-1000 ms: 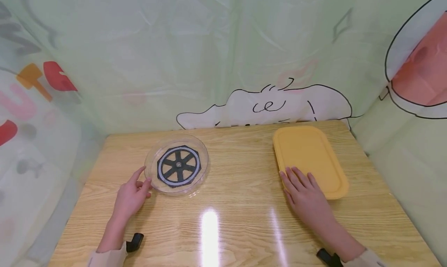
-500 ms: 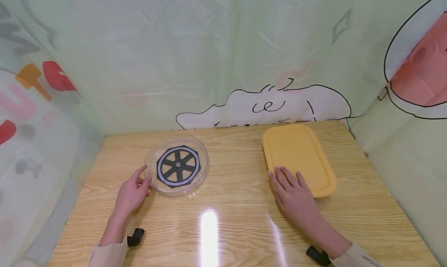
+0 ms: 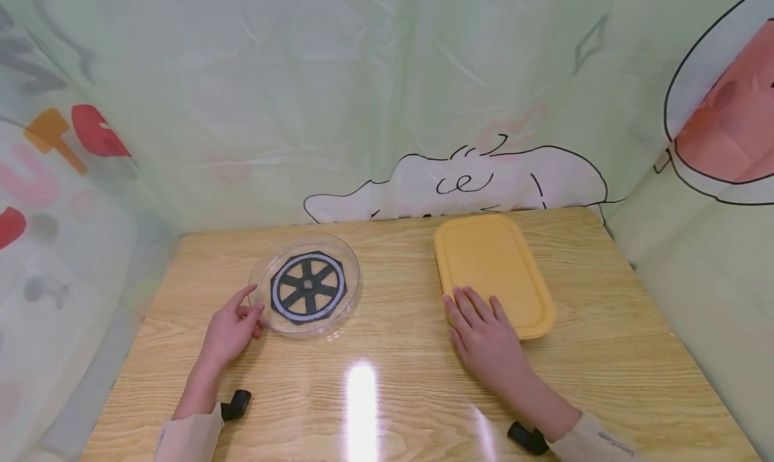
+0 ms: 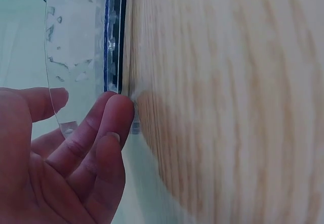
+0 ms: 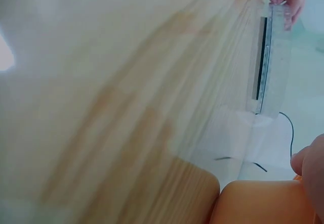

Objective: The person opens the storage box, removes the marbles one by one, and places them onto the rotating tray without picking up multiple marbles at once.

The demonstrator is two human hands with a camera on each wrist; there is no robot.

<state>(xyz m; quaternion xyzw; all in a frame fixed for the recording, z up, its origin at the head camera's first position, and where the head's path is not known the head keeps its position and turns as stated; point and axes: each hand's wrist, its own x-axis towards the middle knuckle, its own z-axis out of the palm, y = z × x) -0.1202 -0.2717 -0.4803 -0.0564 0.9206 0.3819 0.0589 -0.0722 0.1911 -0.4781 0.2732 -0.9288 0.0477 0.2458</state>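
On the left of the wooden table, a clear round dish point(image 3: 263, 274) holds or covers a black spoked wheel shape with a pale ring point(image 3: 310, 285). My left hand point(image 3: 230, 334) holds the dish's near-left rim, with fingers and thumb curled at its edge. In the left wrist view, the fingertips point(image 4: 121, 107) lie against the clear wall, close to the tabletop. A yellow rectangular container point(image 3: 496, 264) with rounded corners lies right of centre. My right hand point(image 3: 486, 344) rests on its near-left corner, the fingers straight. In the right wrist view, part of that hand touches the container point(image 5: 263, 201).
A pale green printed curtain point(image 3: 363, 99) hangs behind the table and along both sides. The wooden tabletop point(image 3: 399, 314) lies between dish and container, with a bright light reflection toward the front. Black devices point(image 3: 236, 405) sit at both wrists.
The yellow container has slid left across the table with my right hand on it, nearer the dish. My left hand and the dish have stayed almost in place.
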